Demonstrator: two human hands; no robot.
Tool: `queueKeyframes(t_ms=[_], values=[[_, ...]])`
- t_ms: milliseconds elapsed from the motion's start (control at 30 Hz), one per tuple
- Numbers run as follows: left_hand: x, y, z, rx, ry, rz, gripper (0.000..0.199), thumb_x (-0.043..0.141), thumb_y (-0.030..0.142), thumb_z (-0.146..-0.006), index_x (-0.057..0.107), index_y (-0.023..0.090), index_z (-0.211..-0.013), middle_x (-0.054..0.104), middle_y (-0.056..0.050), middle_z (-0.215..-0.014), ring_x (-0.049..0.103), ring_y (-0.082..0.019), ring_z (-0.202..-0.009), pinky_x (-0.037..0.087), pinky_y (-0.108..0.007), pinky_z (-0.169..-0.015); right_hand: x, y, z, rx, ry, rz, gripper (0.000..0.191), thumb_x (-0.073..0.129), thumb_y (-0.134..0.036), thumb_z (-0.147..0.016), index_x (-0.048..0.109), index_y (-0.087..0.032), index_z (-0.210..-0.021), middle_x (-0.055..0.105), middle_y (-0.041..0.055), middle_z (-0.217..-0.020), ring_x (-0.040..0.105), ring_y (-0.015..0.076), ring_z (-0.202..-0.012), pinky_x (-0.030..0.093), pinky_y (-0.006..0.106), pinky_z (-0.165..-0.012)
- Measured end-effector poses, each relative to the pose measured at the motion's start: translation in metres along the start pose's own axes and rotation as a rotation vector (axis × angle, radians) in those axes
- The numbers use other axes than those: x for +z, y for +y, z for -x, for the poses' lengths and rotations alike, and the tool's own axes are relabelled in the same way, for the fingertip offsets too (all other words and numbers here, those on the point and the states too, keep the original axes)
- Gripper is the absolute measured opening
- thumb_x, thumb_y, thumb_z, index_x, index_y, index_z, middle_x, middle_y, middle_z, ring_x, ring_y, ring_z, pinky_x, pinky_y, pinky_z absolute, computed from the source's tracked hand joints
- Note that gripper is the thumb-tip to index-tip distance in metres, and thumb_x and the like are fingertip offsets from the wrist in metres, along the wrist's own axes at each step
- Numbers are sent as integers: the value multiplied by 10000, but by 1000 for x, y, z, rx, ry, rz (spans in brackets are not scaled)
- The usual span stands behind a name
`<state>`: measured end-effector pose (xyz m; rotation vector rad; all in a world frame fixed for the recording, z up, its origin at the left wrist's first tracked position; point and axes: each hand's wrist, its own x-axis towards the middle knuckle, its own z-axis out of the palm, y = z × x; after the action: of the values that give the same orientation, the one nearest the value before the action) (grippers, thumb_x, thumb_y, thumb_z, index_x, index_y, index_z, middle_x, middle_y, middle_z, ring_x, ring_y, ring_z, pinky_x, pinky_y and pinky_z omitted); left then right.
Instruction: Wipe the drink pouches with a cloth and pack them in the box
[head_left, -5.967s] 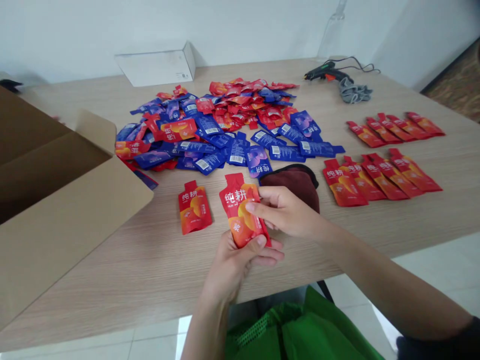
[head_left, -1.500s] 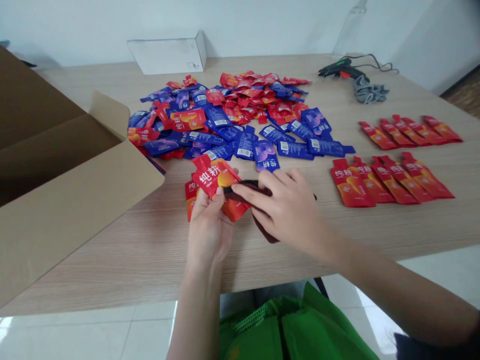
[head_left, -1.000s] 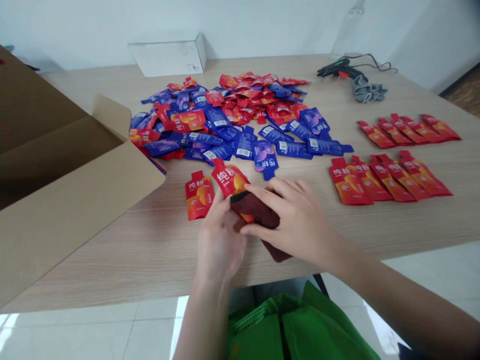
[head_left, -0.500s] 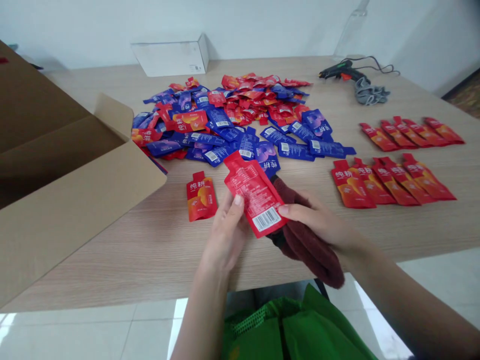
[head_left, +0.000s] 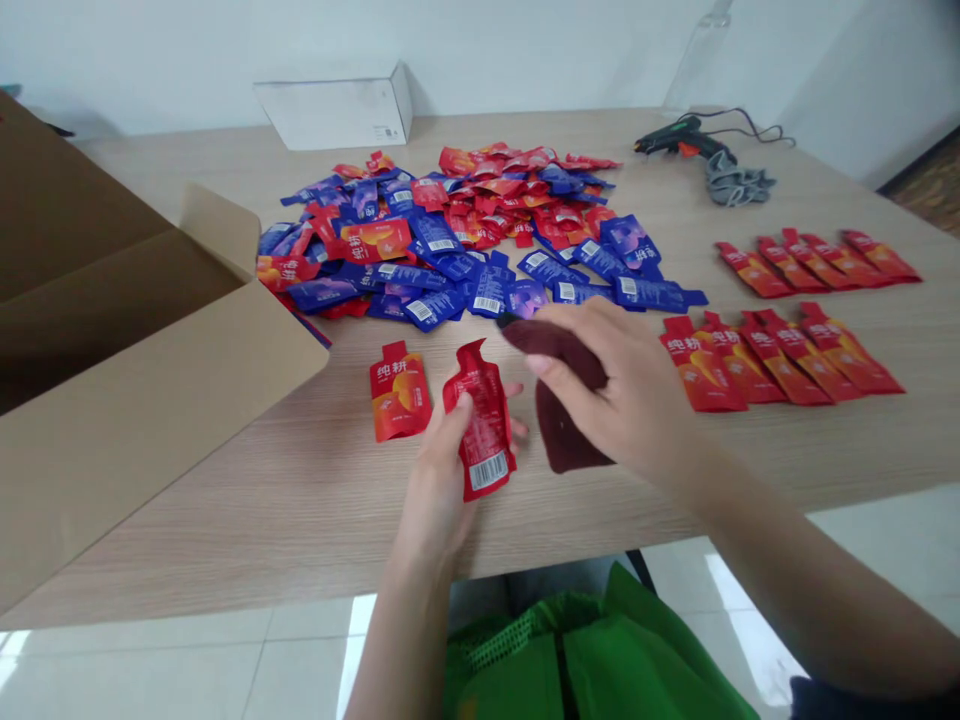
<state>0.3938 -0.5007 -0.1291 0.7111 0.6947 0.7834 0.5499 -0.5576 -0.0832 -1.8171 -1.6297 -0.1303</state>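
Observation:
My left hand (head_left: 444,450) grips a red pouch (head_left: 484,425), barcode side up, thumb on its face and fingers behind it. To the right, my right hand (head_left: 607,375) is closed on a dark maroon cloth (head_left: 566,425), apart from the pouch; the cloth's full shape is hidden by the hand. Left of the held pouch, a red and orange pouch (head_left: 400,392) lies flat on the table. Beyond both hands spreads a heap of red pouches (head_left: 375,240) and blue pouches (head_left: 491,288).
An open cardboard box (head_left: 172,370) stands at the left. Two rows of overlapping red pouches, a front row (head_left: 705,365) and a back row (head_left: 754,270), lie at the right. Behind are a white box (head_left: 330,115), a glue gun (head_left: 679,137) and a grey cloth item (head_left: 739,183).
My right hand has let go of the red pouch and moved up with the maroon cloth. My left hand alone now holds the pouch, turned more upright and slightly bent.

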Motion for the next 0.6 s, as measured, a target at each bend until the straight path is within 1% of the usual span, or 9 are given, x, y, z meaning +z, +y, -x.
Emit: queueKeyframes(t_ms=[67, 133, 200, 267, 367, 433, 467, 500, 600], values=[[2, -5, 0, 44, 26, 43, 258, 647, 356, -913, 689, 246, -1142, 744, -42, -1185, 713, -216, -1035, 563, -330, -911, 9, -13, -4, -89, -42, 104, 310, 489, -362, -997, 636, -237, -1240, 633, 87, -1023, 578, 257, -965, 403, 405, -844], [2, -6, 2, 53, 41, 39, 259, 675, 347, -898, 699, 244, -1134, 748, -32, -1163, 691, -216, -1095, 535, -323, -967, 19, -19, -7, -130, -56, 178, 329, 471, -343, -1002, 647, -246, -1262, 617, 88, -997, 558, 251, -916, 377, 400, -811], [-1, -3, 4, 1, 22, 17, 234, 686, 348, -890, 714, 222, -1084, 771, -36, -1059, 715, -219, -1025, 548, -333, -941, 28, -15, -9, -127, -51, 229, 326, 477, -305, -993, 658, -253, -1260, 615, 87, -987, 549, 252, -904, 355, 398, -790], [-6, 0, 5, -61, -23, 6, 223, 670, 367, -898, 719, 201, -1039, 779, -43, -951, 739, -212, -893, 575, -338, -869, 33, -6, -11, -79, -57, 257, 316, 490, -294, -984, 674, -259, -1239, 620, 84, -977, 554, 258, -910, 347, 398, -784], [-10, 2, 4, -141, -64, 16, 250, 614, 394, -929, 714, 186, -1024, 777, -57, -868, 730, -191, -720, 595, -336, -748, 30, 4, -10, 23, -78, 231, 296, 498, -302, -980, 679, -234, -1204, 642, 83, -997, 578, 264, -947, 359, 393, -800], [-9, 0, 1, -170, -53, 37, 244, 598, 389, -936, 718, 185, -996, 776, -57, -843, 715, -178, -660, 592, -328, -705, 26, 2, -7, 45, -45, 186, 299, 495, -308, -980, 656, -207, -1211, 655, 89, -1036, 585, 269, -983, 370, 388, -811], [-8, -1, -1, -158, -35, 52, 228, 605, 378, -932, 721, 186, -974, 778, -55, -853, 717, -177, -669, 589, -323, -712, 24, -2, -5, 29, -30, 172, 303, 490, -310, -982, 643, -201, -1221, 656, 93, -1048, 585, 270, -991, 372, 387, -813], [-7, -3, -2, -132, -20, 69, 208, 619, 362, -925, 724, 188, -971, 781, -55, -892, 727, -181, -718, 585, -321, -746, 23, -6, -3, -8, -27, 166, 304, 484, -310, -986, 635, -203, -1226, 655, 94, -1049, 583, 268, -983, 371, 388, -809], [-4, -5, -3, -30, 21, 112, 202, 651, 338, -910, 725, 200, -1037, 771, -52, -1068, 725, -207, -967, 549, -318, -902, 26, -15, 0, -145, -83, 189, 287, 480, -300, -990, 648, -234, -1213, 646, 86, -1025, 576, 253, -912, 355, 387, -771]])
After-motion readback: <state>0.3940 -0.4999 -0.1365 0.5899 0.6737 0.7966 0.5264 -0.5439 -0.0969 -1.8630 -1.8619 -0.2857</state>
